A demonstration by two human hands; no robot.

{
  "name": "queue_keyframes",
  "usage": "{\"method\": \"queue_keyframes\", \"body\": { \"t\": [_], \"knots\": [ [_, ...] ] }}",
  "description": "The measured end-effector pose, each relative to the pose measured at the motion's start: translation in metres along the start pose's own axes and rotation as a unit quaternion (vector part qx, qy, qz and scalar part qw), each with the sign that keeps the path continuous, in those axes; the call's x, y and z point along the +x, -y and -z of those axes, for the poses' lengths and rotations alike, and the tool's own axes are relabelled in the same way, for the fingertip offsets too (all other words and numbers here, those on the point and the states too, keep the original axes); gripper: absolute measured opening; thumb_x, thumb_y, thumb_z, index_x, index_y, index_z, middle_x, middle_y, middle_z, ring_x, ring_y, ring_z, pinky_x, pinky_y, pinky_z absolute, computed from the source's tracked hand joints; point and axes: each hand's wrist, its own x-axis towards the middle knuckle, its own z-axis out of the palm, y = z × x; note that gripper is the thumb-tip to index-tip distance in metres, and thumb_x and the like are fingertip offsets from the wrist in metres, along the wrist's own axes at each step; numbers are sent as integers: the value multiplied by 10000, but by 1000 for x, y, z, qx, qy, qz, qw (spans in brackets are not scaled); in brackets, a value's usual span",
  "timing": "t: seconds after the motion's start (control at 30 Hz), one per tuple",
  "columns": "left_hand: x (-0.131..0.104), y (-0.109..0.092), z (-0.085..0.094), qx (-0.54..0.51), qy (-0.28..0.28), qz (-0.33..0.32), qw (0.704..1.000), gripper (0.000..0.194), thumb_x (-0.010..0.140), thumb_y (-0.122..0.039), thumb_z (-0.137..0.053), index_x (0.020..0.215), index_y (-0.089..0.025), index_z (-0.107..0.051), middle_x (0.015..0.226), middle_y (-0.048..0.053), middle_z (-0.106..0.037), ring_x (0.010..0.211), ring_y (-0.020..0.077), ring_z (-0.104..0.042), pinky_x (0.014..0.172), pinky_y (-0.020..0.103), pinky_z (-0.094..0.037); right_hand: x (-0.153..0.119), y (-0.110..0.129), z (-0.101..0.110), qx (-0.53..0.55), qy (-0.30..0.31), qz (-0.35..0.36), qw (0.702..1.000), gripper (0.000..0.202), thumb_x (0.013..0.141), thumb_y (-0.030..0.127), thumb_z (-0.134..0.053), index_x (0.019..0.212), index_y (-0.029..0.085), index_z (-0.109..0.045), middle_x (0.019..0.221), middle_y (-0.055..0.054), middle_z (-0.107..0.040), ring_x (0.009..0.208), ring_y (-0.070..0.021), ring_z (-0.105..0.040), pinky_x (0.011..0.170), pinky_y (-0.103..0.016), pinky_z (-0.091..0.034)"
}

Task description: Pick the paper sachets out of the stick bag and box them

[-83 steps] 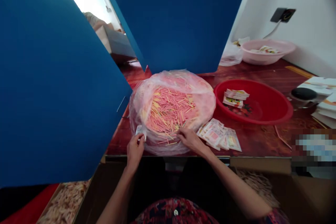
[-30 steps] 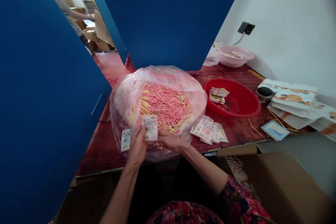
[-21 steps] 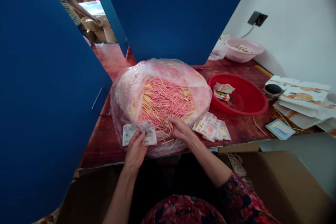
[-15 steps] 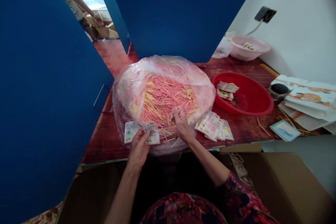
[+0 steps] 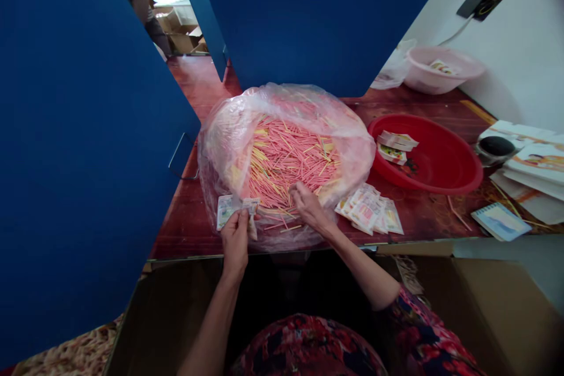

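Note:
A large clear plastic bag point(image 5: 224, 129) lies open on the red-brown table, full of thin pink and yellow sticks point(image 5: 286, 158). At its front left edge, my left hand point(image 5: 235, 235) pinches a small printed packet point(image 5: 251, 207), partly covered by the fingers. Another flat packet point(image 5: 224, 210) lies just left of those fingers. My right hand point(image 5: 307, 205) is over the near side of the sticks with its fingers curled together; what they hold, if anything, is too small to tell. A pile of printed packets point(image 5: 368, 211) lies right of the bag.
A red basin point(image 5: 445, 158) with packets stands on the right, a pink basin point(image 5: 434, 79) behind it. Near the right edge are a dark-topped cup point(image 5: 496, 150), a notebook point(image 5: 500, 221) and printed cartons point(image 5: 540, 161). Blue panels point(image 5: 282, 23) rise behind and left; a person's arm point(image 5: 138, 0) shows through the gap.
The view has shifted, so the table things sit farther right. The packet in my left hand has turned from facing up to more edge-on. My right hand stays at the sticks, fingers still curled.

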Motion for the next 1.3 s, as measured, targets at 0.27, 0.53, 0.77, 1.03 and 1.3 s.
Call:
{"method": "queue_keyframes", "body": {
  "t": [0.27, 0.53, 0.77, 1.03, 1.3],
  "knots": [
    [-2, 4, 9, 103, 12, -73, 992, 460, 864, -623, -629, 788, -178, -719, 696, 4, -602, 677, 147, -514, 603, 218, -384, -10, 20, -29, -350, 141, -25, 926, 275, 987, 147, -377, 1144, 132, -602, 1002, -214, -727, 926, -310, -701, 788, -390, -472],
    [3, 8, 13, 48, -2, -37, 998, 500, 763, -649, -728, 814, -152, -747, 746, 21, -654, 683, 148, -528, 598, 219, -396, 4, 21, -16, 74, 50, -100, 991, 99, 916, 237, -517, 822, 213, -534, 703, 3, -572, 655, -149, -521, 660, -273, -428],
    [-4, 5, -6, 17, 92, 23, 995, 526, 719, -665, -754, 831, -152, -753, 676, -4, -628, 586, 121, -485, 567, 223, -418, 5, 20, -14, 536, 69, -194, 819, 186, 712, 253, -646, 749, 209, -469, 622, 35, -531, 557, -108, -492, 535, -242, -441],
    [-12, -3, -10, 59, 135, 32, 988, 467, 711, -609, -772, 817, -154, -785, 755, 24, -710, 707, 172, -594, 674, 257, -486, 8, 42, -5, 572, -31, -87, 815, 320, 772, 366, -746, 778, 225, -460, 658, 53, -531, 607, -120, -557, 586, -253, -463],
    [-17, -9, -17, 39, 183, 2, 982, 423, 788, -576, -722, 731, -159, -752, 689, 12, -658, 695, 162, -565, 703, 254, -473, 2, 69, -12, 442, -37, 73, 893, 235, 972, 461, -536, 908, 244, -471, 698, 57, -491, 737, -139, -608, 821, -301, -474]
  ]
}}
